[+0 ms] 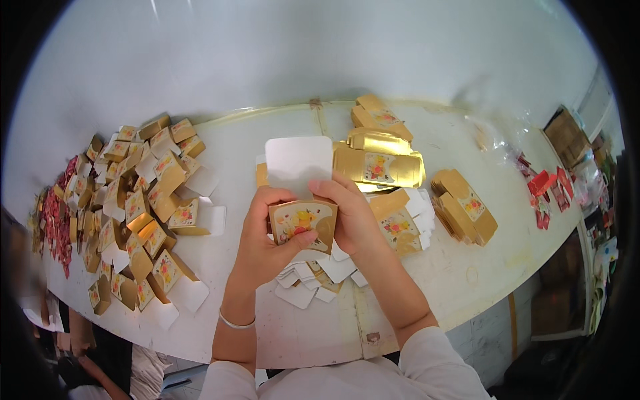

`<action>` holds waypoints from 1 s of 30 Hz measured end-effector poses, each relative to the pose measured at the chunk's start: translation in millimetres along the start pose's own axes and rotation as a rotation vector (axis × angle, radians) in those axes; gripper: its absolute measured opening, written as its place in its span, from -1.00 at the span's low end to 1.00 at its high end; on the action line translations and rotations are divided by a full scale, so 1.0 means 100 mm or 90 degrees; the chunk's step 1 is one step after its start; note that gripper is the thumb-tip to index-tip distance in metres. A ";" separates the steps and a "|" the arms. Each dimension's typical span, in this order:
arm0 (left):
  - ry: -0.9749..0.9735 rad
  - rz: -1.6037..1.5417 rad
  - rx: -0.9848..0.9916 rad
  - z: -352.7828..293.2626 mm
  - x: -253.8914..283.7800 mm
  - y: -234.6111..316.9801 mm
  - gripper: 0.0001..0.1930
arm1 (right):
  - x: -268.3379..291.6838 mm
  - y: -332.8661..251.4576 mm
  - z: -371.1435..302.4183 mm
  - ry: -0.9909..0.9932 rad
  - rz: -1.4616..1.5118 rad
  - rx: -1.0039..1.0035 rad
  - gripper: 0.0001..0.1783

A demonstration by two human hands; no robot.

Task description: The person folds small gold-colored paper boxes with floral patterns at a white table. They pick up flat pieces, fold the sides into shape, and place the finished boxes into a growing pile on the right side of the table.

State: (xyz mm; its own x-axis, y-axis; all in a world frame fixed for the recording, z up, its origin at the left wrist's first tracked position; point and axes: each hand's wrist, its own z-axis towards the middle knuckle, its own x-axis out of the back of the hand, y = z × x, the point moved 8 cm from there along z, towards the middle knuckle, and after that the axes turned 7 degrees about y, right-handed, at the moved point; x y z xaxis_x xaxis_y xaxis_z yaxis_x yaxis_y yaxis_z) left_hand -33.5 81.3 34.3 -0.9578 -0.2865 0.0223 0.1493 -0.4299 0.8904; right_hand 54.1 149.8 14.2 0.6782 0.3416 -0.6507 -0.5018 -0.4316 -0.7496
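Above the middle of the table I hold a small gold gift box with a printed flower panel, its white-lined lid flap standing up at the far side. My left hand grips its left side, with the thumb lying across the printed front. On the other side my right hand is closed round the right edge, fingers by the base of the flap. Whether anything is inside the box cannot be seen. Beneath my hands lie flat white-backed carton pieces.
A big heap of folded gold boxes covers the left, beside red wrapped pieces. Flat gold cartons lie beyond my right hand, with another stack farther right. Red packets lie at the far right. Another person's arm shows lower left.
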 end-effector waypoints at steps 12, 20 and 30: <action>0.050 -0.178 0.108 0.04 0.17 0.12 -0.44 | -0.40 -0.31 -0.24 -0.247 -0.196 0.362 -0.68; 0.057 -0.085 0.050 0.01 0.19 0.22 -0.39 | -0.34 -0.35 -0.31 -0.144 -0.321 0.359 -0.77; 0.088 -0.095 0.060 0.01 0.21 0.26 -0.47 | -0.39 -0.31 -0.30 -0.237 -0.324 0.394 -0.77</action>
State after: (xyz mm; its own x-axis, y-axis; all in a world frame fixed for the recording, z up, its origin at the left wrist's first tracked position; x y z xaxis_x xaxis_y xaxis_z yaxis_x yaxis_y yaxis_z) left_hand -50.0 65.0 58.1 -0.9238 -0.3430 -0.1698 -0.0214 -0.3967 0.9177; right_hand 59.1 124.6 66.1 0.7335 0.6658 -0.1367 -0.4607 0.3392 -0.8202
